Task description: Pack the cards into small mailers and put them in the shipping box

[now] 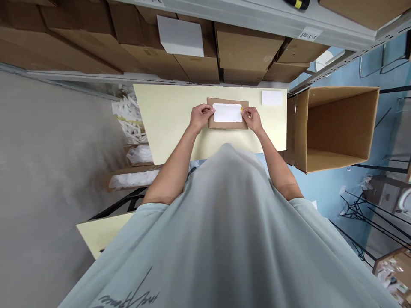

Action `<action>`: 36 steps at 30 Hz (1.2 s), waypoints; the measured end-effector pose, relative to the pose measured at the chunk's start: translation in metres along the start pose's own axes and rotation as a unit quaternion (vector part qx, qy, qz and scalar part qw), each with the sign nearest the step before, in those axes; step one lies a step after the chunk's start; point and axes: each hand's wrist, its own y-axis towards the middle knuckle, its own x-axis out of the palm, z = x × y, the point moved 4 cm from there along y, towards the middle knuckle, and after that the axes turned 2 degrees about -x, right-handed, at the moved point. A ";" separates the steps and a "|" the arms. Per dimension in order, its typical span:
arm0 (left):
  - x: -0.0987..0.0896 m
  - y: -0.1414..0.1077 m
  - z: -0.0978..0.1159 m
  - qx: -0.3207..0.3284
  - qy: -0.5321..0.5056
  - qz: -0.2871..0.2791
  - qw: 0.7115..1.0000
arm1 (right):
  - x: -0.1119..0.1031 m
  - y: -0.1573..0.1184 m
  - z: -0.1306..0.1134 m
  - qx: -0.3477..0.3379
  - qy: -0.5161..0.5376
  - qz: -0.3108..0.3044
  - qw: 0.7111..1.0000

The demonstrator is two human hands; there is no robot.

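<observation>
A flat brown cardboard box (228, 125) lies on the pale yellow tabletop (173, 124). Over its top face is a white label (227, 113) with a small yellow mark at its right end. My left hand (201, 116) pinches the label's left end between thumb and fingers. At the opposite end, my right hand (252, 118) pinches the label beside the yellow mark. Whether the label touches the box all over cannot be made out. Another white paper (272, 98) rests on the tabletop to the right of the box.
Behind the table, a metal shelf (250, 19) holds brown cartons (247, 49) and a white sheet (181, 36). A large open carton (340, 124) stands against the table's right side. White packing material (130, 117) lies past the left edge.
</observation>
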 end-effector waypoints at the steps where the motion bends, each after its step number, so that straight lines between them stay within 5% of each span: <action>1: 0.000 0.000 0.000 0.000 0.001 -0.001 1.000 | 0.000 0.000 0.000 0.000 0.000 0.001 1.000; 20: 0.001 0.003 -0.003 -0.012 0.021 0.006 1.000 | 0.007 -0.002 0.011 0.003 -0.049 0.023 0.999; 36: 0.011 -0.014 0.012 0.025 0.256 0.057 0.965 | 0.019 -0.005 -0.005 0.081 -0.173 0.043 0.981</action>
